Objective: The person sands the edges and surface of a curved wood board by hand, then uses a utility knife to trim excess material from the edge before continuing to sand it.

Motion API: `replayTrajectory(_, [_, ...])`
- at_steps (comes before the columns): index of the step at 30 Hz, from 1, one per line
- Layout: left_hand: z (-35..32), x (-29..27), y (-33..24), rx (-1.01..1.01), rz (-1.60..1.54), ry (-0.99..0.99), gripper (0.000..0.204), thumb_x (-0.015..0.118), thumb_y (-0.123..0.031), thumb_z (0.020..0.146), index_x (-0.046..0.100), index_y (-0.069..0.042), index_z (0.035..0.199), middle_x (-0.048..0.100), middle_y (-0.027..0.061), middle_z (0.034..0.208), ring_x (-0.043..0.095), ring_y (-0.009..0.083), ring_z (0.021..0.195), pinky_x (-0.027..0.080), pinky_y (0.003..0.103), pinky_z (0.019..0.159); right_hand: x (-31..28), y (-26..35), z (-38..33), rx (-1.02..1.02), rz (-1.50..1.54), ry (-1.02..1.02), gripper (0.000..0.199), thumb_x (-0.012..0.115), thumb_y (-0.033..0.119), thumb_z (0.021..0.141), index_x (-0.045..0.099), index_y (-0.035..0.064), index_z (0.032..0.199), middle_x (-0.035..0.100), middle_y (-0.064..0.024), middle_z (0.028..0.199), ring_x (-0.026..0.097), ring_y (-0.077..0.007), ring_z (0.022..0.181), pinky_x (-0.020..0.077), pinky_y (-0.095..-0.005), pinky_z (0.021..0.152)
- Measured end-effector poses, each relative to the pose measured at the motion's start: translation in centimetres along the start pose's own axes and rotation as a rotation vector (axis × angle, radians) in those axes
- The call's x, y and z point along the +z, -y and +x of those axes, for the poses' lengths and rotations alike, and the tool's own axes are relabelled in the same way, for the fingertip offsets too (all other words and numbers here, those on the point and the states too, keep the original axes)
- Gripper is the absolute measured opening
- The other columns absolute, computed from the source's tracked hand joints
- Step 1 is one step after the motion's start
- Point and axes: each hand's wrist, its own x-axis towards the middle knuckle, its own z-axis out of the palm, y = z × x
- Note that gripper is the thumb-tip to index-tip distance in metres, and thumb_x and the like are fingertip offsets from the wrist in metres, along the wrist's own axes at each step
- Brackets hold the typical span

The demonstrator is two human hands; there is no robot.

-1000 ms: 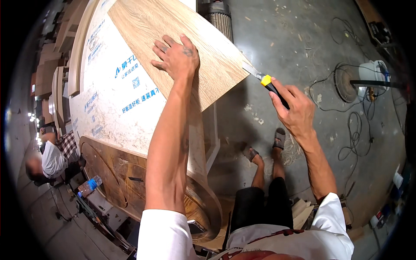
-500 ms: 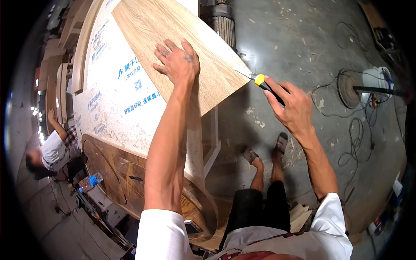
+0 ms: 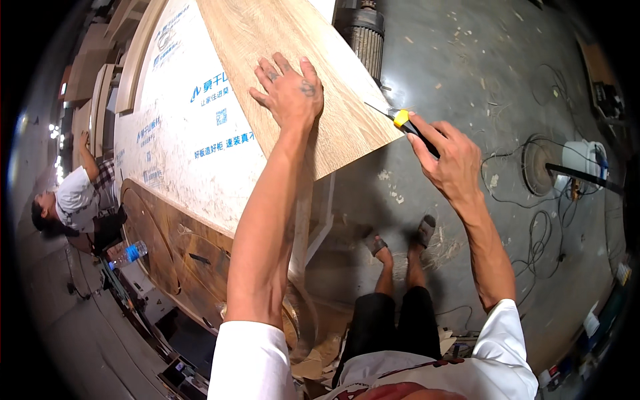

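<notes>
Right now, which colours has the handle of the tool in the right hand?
Black with a yellow collar, seen in the head view.

At the left edge, another person in a white shirt bends beside the workbench, and a clear plastic water bottle with a blue cap lies just to the right of them. Stacked wooden boards lean at the far left. On the grey concrete floor, black cables loop at the right, running near a round disc-shaped base and a white machine. A ribbed cylindrical machine part stands at the far centre. Wood shavings lie scattered on the floor.
</notes>
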Motion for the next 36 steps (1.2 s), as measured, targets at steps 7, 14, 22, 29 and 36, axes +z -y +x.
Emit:
replayTrajectory(7, [0.2,-0.4,-0.3,-0.022,-0.009,-0.005,0.069,0.034,-0.047,0.101,0.037,0.004,0.148,0.028,0.0298,0.155,0.019,0.0422,0.148,0.008,0.063,0.117,0.6,-0.4,3.4,-0.071,0.007,0.011,0.031,0.072,0.029,0.088,0.073,0.0207,0.118,0.067,-0.003,0.084,0.063,-0.0229,0.068,0.0494,-0.0341,0.06])
replayTrajectory(14, [0.1,-0.1,-0.3,-0.034,-0.015,-0.027,0.069,0.036,-0.046,0.1,0.037,0.003,0.148,0.028,0.0293,0.156,0.019,0.042,0.148,0.007,0.062,0.118,2.8,-0.2,8.7,-0.039,0.016,0.067,0.032,0.067,0.036,0.09,0.073,0.0227,0.118,0.067,-0.0038,0.083,0.063,-0.0249,0.068,0.0492,-0.0361,0.06])
replayTrajectory(22, [0.2,-0.6,-0.5,-0.059,-0.001,-0.004,0.069,0.038,-0.044,0.1,0.035,0.004,0.148,0.026,0.0294,0.156,0.017,0.0408,0.149,0.005,0.061,0.118,5.4,0.1,14.7,-0.119,0.0,0.008,0.033,0.065,0.037,0.089,0.073,0.0225,0.118,0.064,-0.0063,0.077,0.064,-0.0276,0.067,0.0503,-0.0399,0.058])
replayTrajectory(29, [0.4,-1.0,-0.7,-0.046,0.003,0.001,0.067,0.039,-0.041,0.1,0.035,0.007,0.148,0.027,0.0298,0.156,0.016,0.0419,0.149,0.003,0.061,0.118,8.3,0.6,20.2,-0.109,0.016,0.005,0.032,0.065,0.037,0.09,0.073,0.0228,0.118,0.065,-0.0074,0.086,0.065,-0.0277,0.07,0.0519,-0.0401,0.062])
replayTrajectory(36, [0.8,-2.1,-0.6,-0.035,-0.009,0.104,0.069,0.041,-0.039,0.101,0.031,0.01,0.148,0.021,0.0329,0.157,0.01,0.0448,0.149,0.001,0.064,0.116,10.2,2.0,26.9,-0.125,-0.026,0.044,0.034,0.065,0.037,0.09,0.072,0.0223,0.119,0.064,-0.008,0.094,0.066,-0.027,0.077,0.0533,-0.0397,0.067])
